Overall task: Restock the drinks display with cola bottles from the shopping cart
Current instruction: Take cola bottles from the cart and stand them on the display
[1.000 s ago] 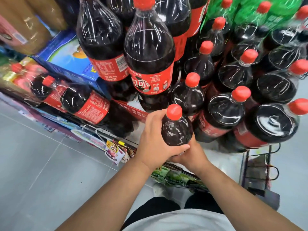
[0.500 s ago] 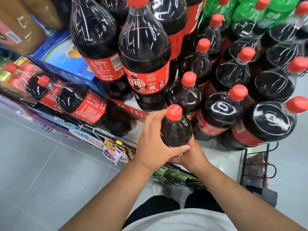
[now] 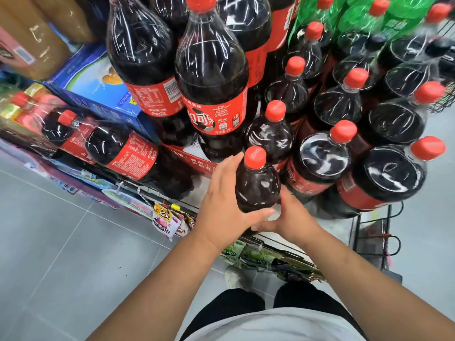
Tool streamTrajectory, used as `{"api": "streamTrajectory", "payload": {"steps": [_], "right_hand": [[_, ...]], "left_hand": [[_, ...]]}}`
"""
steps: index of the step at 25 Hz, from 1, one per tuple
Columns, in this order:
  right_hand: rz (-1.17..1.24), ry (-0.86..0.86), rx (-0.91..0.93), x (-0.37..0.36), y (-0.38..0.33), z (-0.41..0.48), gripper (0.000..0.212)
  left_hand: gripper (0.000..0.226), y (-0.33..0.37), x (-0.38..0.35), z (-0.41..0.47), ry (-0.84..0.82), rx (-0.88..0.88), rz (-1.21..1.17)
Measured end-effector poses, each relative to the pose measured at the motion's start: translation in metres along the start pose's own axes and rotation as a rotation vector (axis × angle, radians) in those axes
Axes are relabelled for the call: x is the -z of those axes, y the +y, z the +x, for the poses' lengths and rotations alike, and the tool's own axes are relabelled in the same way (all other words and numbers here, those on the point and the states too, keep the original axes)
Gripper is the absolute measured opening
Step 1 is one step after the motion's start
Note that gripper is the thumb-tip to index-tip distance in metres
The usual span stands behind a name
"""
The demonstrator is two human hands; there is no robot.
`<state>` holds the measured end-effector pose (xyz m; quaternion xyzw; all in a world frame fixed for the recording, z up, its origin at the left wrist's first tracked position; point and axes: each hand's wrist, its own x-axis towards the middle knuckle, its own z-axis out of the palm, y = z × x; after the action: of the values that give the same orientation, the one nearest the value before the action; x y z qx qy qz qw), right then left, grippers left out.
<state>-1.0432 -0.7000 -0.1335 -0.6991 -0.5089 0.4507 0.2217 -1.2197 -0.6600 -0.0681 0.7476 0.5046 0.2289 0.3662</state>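
Grey floor tiles run beneath a low display shelf crowded with drinks. At the shelf's front edge, a small clear plastic bottle of dark cola with a red screw cap stands upright between both hands. It is full almost to the neck. The left grip cups its left side, with the fingers reaching up behind the shoulder and the thumb laid across the front. The right grip is curled round its base from the right. The hands hide the base, so I cannot tell whether it rests on the shelf.

Just behind it stands a matching upright cola bottle. To the right, larger red-capped cola bottles fill the shelf to its right edge, all full and sealed. Two tall red-labelled cola bottles rise at the back. One more large cola bottle lies on its side along the left edge, beside a blue cardboard carton. Green plastic bottles stand at the far right corner. Small snack packets hang below the front edge.
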Motion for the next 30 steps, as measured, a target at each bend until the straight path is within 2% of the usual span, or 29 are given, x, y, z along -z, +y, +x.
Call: {"api": "streamTrajectory", "payload": {"steps": [4, 6, 11, 14, 18, 22, 30], "right_hand": [[-0.189, -0.025, -0.022, 0.031, -0.026, -0.022, 0.132], [-0.263, -0.027, -0.026, 0.051, -0.041, -0.039, 0.130], [-0.410, -0.009, 0.038, 0.097, -0.074, -0.080, 0.118], [-0.527, -0.007, 0.081, 0.121, -0.074, -0.107, 0.118], [-0.598, 0.002, 0.119, 0.164, -0.055, -0.145, 0.114], [-0.598, 0.032, 0.113, 0.214, -0.024, -0.186, 0.109], [-0.618, 0.176, -0.006, 0.323, 0.072, -0.255, 0.108]], "left_hand": [[0.110, 0.010, 0.009, -0.010, -0.023, -0.026, 0.036], [0.107, 0.016, 0.015, -0.020, -0.029, -0.034, 0.100], [0.100, 0.043, 0.020, -0.034, 0.078, -0.045, 0.209], [0.099, 0.072, 0.009, -0.047, 0.044, -0.095, 0.319], [0.093, 0.121, -0.021, -0.063, 0.082, -0.126, 0.428], [0.090, 0.176, -0.065, -0.066, 0.038, -0.147, 0.421], [0.091, 0.278, -0.168, -0.052, -0.107, -0.372, 0.498]]}}
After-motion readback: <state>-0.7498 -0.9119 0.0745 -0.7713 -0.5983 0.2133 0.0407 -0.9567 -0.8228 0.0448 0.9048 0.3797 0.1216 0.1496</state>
